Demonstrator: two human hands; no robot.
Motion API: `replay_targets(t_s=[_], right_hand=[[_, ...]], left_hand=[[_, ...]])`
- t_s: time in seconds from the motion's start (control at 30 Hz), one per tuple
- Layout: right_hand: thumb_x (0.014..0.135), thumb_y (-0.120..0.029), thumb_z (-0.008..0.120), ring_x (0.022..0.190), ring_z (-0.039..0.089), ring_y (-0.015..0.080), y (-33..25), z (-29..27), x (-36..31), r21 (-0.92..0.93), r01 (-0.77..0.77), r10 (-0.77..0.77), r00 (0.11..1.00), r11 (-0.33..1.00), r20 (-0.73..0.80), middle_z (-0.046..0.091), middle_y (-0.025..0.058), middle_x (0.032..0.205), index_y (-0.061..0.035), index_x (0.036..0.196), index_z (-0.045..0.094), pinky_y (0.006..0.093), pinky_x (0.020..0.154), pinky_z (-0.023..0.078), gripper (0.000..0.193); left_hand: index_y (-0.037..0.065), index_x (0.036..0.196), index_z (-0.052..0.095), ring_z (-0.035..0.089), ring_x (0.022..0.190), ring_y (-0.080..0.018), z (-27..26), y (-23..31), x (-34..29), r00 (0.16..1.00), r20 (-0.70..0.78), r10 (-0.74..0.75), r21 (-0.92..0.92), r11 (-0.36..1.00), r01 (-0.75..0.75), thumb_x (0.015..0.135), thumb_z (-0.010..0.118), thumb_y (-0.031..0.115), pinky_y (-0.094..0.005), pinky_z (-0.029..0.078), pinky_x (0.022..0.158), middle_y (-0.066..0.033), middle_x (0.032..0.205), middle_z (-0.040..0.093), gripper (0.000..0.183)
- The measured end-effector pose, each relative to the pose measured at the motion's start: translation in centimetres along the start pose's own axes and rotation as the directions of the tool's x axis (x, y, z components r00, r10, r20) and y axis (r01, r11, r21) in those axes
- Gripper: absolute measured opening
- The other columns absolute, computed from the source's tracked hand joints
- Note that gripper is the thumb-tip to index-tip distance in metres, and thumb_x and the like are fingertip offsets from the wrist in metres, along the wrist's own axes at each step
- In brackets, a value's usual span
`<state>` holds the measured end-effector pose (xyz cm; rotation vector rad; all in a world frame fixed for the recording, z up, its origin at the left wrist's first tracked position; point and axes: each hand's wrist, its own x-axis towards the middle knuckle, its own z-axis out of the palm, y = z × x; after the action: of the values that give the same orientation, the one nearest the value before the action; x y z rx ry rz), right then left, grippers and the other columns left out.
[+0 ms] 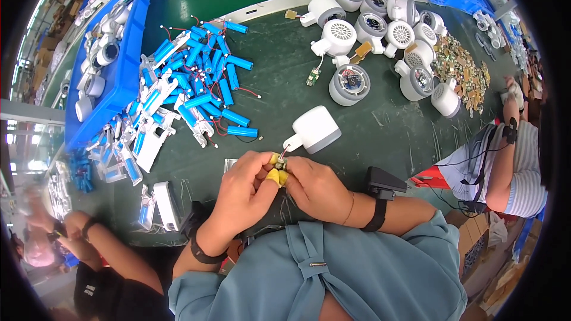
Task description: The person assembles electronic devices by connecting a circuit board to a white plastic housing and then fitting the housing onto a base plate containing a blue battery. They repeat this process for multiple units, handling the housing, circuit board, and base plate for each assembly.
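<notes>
My left hand (245, 189) and my right hand (316, 189) meet at the near middle of the table, yellow covers on some fingertips. Both are closed, pinching a small green circuit board (281, 164) between them. Thin wires run from the board to the stem of a white rounded device (316, 129) with a grey rim, which lies on its side just beyond my fingers. Fingertips hide part of the board. Left of my hands is a heap of blue cylindrical batteries (205, 62) with red wires and small plugs.
White devices (341, 37) with grilles and grey rims crowd the far right, next to a pile of small circuit boards (463, 74). A blue bin (132, 53) of white parts stands left; white plastic frames (153, 145) lie near it. Co-workers' arms (116, 252) show at both sides.
</notes>
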<state>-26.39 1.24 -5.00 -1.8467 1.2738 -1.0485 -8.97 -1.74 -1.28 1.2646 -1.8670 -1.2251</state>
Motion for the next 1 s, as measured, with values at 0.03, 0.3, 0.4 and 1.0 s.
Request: replay_targets(t_s=[0.03,0.3,0.4,1.0], right_hand=[[0.088,-0.004,0.06,0.071,0.063,0.039,-0.1,0.0,-0.2,0.011,-0.002,0.002,1.0,1.0,-0.005,0.061,0.0201,0.081,0.0014,0.094,0.051,0.0456,0.06,0.053,0.012],[0.083,-0.007,0.068,0.067,0.064,0.0338,0.3,0.1,-0.6,-0.039,-0.005,0.004,1.0,0.999,-0.03,0.063,0.0133,0.077,-0.0018,0.091,0.055,0.0429,0.058,0.052,0.017],[0.082,-0.009,0.069,0.066,0.065,0.0333,0.6,0.2,-0.6,-0.023,-0.006,0.004,0.999,1.0,-0.052,0.063,0.0135,0.075,-0.0021,0.088,0.055,0.0425,0.058,0.053,0.016],[0.087,-0.014,0.066,0.064,0.064,0.0279,1.9,-4.8,0.4,0.177,-0.09,0.007,0.908,0.98,0.42,0.065,0.0094,0.07,-0.0029,0.09,0.059,0.0392,0.06,0.049,0.013]], left_hand=[[-0.003,0.114,0.061,0.06,0.079,-0.0121,-0.2,-0.5,0.0,0.999,0.029,0.015,-0.049,0.999,-0.014,0.084,0.059,-0.009,-0.0234,0.048,0.063,-0.0079,0.094,0.061,0.031],[-0.001,0.106,0.07,0.056,0.065,-0.0057,0.2,-0.6,0.3,1.0,0.011,0.025,-0.012,1.0,-0.025,0.081,0.073,-0.002,-0.0209,0.047,0.057,-0.0044,0.086,0.063,0.025],[-0.001,0.105,0.07,0.057,0.065,-0.0053,0.6,-0.8,0.3,0.999,-0.009,0.038,-0.02,0.999,-0.038,0.08,0.073,-0.004,-0.0197,0.047,0.057,-0.0049,0.088,0.065,0.025],[-0.004,0.105,0.068,0.056,0.069,-0.0039,-0.7,-1.4,0.3,0.999,-0.006,-0.034,-0.012,0.999,0.034,0.08,0.066,-0.01,-0.0174,0.045,0.058,-0.0034,0.092,0.061,0.026]])
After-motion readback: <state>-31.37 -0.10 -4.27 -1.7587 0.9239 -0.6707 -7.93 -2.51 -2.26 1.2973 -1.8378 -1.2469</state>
